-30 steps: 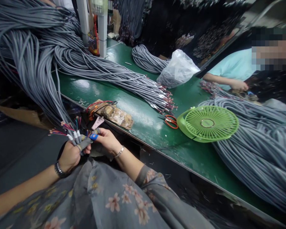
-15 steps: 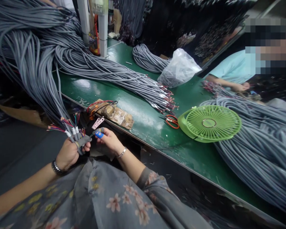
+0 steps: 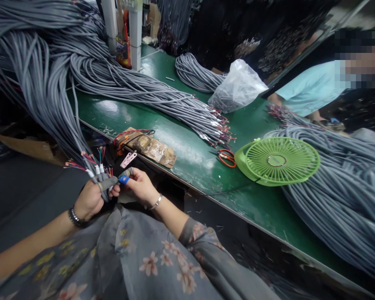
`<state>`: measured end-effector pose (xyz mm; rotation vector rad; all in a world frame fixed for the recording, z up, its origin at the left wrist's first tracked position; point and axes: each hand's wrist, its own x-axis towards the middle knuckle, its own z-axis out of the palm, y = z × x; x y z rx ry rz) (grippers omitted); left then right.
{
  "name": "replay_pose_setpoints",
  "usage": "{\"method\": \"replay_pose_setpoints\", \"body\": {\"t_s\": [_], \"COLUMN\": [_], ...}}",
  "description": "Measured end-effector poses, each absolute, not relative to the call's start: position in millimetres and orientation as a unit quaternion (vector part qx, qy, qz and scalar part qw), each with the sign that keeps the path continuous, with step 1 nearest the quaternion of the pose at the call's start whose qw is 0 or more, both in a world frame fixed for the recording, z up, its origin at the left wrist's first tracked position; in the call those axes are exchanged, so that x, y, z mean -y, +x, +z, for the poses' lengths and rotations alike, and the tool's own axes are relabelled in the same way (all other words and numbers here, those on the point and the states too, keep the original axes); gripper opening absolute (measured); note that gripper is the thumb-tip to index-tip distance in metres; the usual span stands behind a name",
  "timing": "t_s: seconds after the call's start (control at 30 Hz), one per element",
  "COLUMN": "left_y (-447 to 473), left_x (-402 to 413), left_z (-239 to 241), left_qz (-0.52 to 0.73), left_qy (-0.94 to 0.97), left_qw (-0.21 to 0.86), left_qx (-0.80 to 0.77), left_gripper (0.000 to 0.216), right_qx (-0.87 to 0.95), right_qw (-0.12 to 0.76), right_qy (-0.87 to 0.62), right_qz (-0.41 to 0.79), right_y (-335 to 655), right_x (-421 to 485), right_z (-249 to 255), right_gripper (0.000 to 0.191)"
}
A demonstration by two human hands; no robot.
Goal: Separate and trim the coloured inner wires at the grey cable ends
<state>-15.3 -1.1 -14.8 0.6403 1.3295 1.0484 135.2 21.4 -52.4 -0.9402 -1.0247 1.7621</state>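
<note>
My left hand (image 3: 92,199) is closed around several grey cables (image 3: 102,179) near their stripped ends. Thin coloured wires (image 3: 76,165) fan out above the fist, with white wrapping where the grey jackets end. Grey tape covers the left thumb. Close against it, my right hand (image 3: 140,187) pinches at the thin wires of one cable end, its thumb wrapped in blue tape and a finger in grey. The exact wires between those fingertips are too small to make out. From the held ends, the cables run up into a large grey bundle (image 3: 40,83) at the left.
On the green table (image 3: 187,137) lie a wood block (image 3: 161,153) with orange and black cords, orange-handled scissors (image 3: 226,158), a green fan (image 3: 276,160), and a clear plastic bag (image 3: 237,85). More cables (image 3: 337,196) drape over the right side. A person in light blue (image 3: 312,87) works beyond.
My right hand has moved slightly left and down, bringing its blue-taped thumb up against my left thumb. The left hand keeps its hold. The far person's arm has shifted.
</note>
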Motion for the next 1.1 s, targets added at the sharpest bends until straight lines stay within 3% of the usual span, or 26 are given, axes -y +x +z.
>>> {"method": "replay_pose_setpoints", "body": {"t_s": [0.23, 0.43, 0.7, 0.87, 1.1], "left_y": [-18.7, -20.3, -18.3, -18.2, -17.7], "left_x": [7.2, 8.9, 7.2, 8.8, 8.2], "left_z": [-25.0, -27.6, -27.2, -30.4, -30.4], "left_qz": [0.379, 0.43, 0.461, 0.449, 0.464], "left_qy": [0.378, 0.329, 0.314, 0.333, 0.329], "left_qw": [0.648, 0.627, 0.6, 0.587, 0.574], "left_qx": [-0.542, -0.561, -0.573, -0.585, -0.589], "left_gripper": [0.025, 0.026, 0.02, 0.023, 0.022], "right_qx": [0.348, 0.235, 0.382, 0.424, 0.387], "right_qw": [0.423, 0.459, 0.37, 0.35, 0.392], "right_qy": [-0.39, -0.446, -0.425, -0.45, -0.445], "right_qz": [0.74, 0.731, 0.732, 0.704, 0.706], "right_y": [123.9, 134.8, 136.2, 132.6, 130.5], "right_x": [-26.4, -32.1, -20.0, -24.9, -20.7], "right_z": [-55.3, -62.5, -48.5, -40.2, -50.7], "right_gripper": [0.05, 0.045, 0.06, 0.052, 0.034]}}
